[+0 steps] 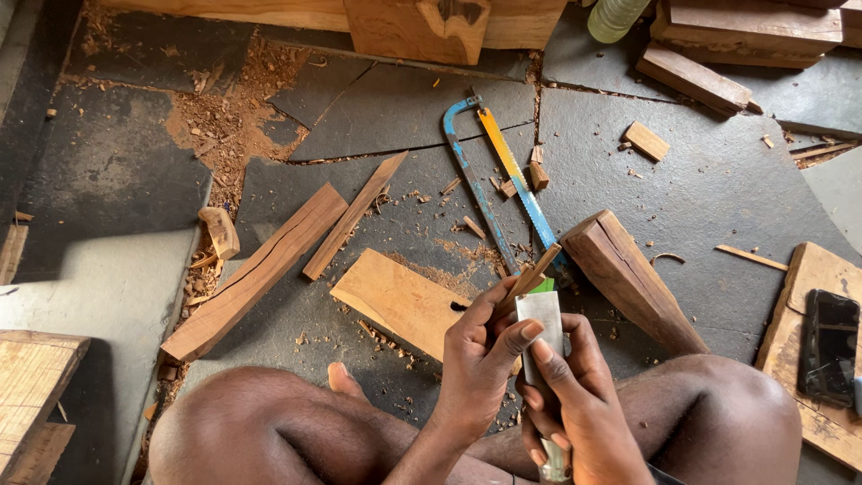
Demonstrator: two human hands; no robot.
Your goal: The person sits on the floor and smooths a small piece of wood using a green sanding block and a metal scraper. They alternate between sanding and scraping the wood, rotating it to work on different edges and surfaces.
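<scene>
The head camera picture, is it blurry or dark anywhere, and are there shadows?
Head view: mostly sharp and evenly lit by soft daylight; the hacksaw and wood chips look crisp. The left hand and right hand holding the thin stick and flat blade are clear too. A darker shaded patch lies on the floor at left. No glare.

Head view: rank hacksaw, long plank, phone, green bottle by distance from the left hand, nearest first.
Measured from the left hand:
1. Hacksaw: its lower end lies just above the hand, frame running up the floor.
2. Long plank: off to the left, lying diagonally.
3. Phone: far right, on a wooden board.
4. Green bottle: top edge, right of centre.
Phone and bottle are fairly close; the bottle looks slightly farther.
</scene>
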